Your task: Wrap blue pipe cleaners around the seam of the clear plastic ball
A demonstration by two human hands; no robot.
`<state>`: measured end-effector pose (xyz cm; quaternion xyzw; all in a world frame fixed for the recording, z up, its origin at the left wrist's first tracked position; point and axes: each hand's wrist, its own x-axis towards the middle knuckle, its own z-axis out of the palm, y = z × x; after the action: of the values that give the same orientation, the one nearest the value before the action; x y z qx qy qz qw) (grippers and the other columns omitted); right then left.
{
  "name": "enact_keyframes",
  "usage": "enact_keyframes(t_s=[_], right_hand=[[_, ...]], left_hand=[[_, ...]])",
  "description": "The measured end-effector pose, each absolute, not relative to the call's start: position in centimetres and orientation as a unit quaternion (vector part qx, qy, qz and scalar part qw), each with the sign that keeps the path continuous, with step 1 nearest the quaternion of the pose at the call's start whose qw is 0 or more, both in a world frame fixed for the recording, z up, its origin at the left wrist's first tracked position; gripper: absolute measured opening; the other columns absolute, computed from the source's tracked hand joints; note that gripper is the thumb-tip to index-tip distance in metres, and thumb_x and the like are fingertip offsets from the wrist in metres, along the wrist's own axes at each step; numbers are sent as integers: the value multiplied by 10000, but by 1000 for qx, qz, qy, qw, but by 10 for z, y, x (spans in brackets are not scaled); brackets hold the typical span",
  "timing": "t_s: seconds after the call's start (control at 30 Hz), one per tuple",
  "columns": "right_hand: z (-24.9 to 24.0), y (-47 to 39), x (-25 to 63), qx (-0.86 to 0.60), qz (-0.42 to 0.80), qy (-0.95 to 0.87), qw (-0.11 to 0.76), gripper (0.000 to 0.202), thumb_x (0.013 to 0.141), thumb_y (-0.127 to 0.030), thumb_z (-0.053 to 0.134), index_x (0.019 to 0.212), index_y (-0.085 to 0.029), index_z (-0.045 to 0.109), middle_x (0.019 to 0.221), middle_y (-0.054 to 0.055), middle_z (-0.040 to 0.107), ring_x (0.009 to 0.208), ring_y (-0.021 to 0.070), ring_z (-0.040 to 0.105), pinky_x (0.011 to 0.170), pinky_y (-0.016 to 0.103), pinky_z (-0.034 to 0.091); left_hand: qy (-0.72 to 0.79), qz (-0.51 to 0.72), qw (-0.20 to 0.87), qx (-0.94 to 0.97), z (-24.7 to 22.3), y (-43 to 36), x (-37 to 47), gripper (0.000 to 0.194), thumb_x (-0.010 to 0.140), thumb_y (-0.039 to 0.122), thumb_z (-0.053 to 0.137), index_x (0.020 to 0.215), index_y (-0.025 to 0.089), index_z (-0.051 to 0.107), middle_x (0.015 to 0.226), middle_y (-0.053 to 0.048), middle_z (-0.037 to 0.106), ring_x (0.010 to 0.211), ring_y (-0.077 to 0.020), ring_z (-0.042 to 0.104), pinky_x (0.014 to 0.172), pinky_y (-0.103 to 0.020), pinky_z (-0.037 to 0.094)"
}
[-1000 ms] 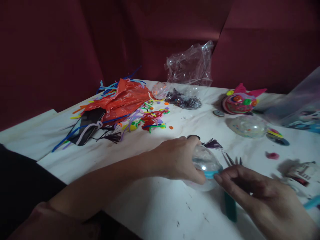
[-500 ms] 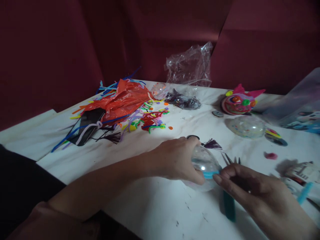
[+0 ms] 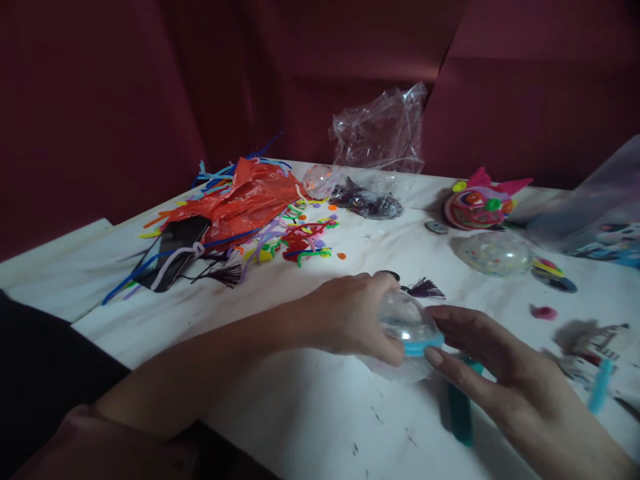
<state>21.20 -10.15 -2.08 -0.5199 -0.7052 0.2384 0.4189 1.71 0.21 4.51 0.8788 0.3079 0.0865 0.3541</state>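
On a white, faintly veined tabletop [image 3: 310, 413], flecked with dark marks near the front, the left hand [image 3: 357, 320] curled round a clear plastic ball [image 3: 405, 313] with a light-blue band [image 3: 419, 346], while the right hand [image 3: 505, 373], thumb and fingers spread apart, met the ball's right side, thumb tip at the band. A teal handle [image 3: 460, 417] lay beside that hand. Farther left, an orange-red plastic bag [image 3: 250, 200] sprawled among colourful pipe cleaners [image 3: 215, 175]; a crumpled clear bag [image 3: 380, 133] stood near the back edge. Dark maroon sheeting [image 3: 300, 47], creased and seamed, enclosed the dim room behind
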Motion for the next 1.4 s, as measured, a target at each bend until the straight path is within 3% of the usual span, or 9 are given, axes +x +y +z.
enact_keyframes(t_s=[0.17, 0.57, 0.7, 1.0, 1.27, 1.4], right_hand=[[-23, -99, 215, -536, 269, -684, 416, 405, 1015, -499, 597, 1233, -172, 499, 1171, 44, 431, 1035, 213, 468, 840, 158, 473], [-21, -100, 213, -534, 249, -697, 409, 352, 1018, -466, 564, 1240, -205, 484, 1184, 33, 424, 1018, 224, 476, 817, 226, 483], [-20, -100, 209, -534, 242, -700, 407, 318, 1017, -437, 539, 1234, -212, 484, 1180, 25, 429, 1002, 210, 488, 776, 210, 486], [-23, -100, 213, -541, 256, -683, 419, 385, 981, -480, 574, 1197, -168, 511, 1153, 54, 444, 1002, 241, 485, 817, 253, 489], [-23, -102, 215, -539, 262, -688, 408, 395, 1011, -497, 581, 1241, -190, 483, 1173, 48, 429, 1022, 241, 471, 871, 258, 470], [-20, -100, 211, -531, 256, -688, 423, 340, 997, -454, 584, 1203, -192, 516, 1150, 38, 449, 989, 212, 497, 817, 194, 480]], left_hand=[[310, 87, 359, 876, 42, 2, 18, 583, 561, 357, 649, 1108, 188, 539, 970, -52, 645, 830, -216, 590, 681, -307, 467], [298, 58, 426, 853, 48, 6, 13, 556, 618, 446, 648, 1114, 215, 548, 1007, -46, 636, 871, -202, 592, 691, -296, 465], [315, 51, 394, 862, 50, 4, 16, 612, 579, 405, 653, 1138, 196, 520, 1017, -59, 631, 872, -220, 587, 705, -325, 470], [186, 30, 439, 878, 49, 22, 8, 434, 661, 279, 664, 1064, 161, 555, 894, -16, 608, 782, -132, 567, 633, -225, 413], [211, 66, 412, 884, 41, 20, 11, 514, 650, 336, 686, 1112, 156, 551, 987, -53, 641, 853, -178, 597, 651, -253, 428], [224, 74, 411, 881, 40, 18, 11, 507, 628, 296, 688, 1106, 187, 559, 1009, -44, 644, 883, -185, 596, 690, -262, 435]])
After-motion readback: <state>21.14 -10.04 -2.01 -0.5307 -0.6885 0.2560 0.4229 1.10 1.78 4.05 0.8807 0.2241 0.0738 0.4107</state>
